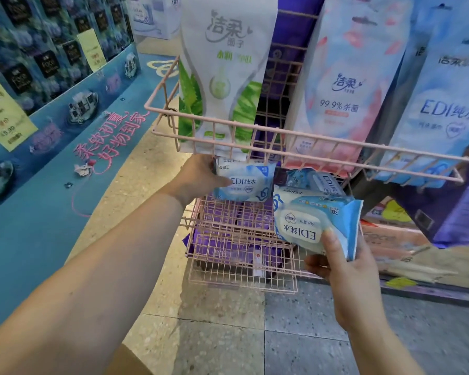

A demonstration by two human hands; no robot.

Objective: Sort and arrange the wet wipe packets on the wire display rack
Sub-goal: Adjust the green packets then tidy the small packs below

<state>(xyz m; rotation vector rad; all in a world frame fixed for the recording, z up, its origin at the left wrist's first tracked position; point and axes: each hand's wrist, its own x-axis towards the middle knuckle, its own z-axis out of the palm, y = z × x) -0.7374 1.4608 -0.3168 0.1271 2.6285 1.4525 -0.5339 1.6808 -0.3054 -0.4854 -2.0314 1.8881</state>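
Note:
A pink wire display rack (229, 125) has an upper basket and lower shelves (236, 239). My left hand (198, 177) reaches under the upper basket and grips a blue and white EDI wet wipe packet (248, 184) standing upright on the middle shelf. My right hand (344, 269) holds a stack of the same blue packets (314, 220) upside down, to the right of that shelf. More blue packets (317, 180) lie loose on the middle shelf behind the stack.
Large packs stand in the upper basket: a green aloe one (222, 77), a pink one (344, 85), a blue EDI one (444, 109). A blue floor display (38, 185) runs along the left. Cardboard boxes (406, 253) sit at the lower right. Floor tiles lie below.

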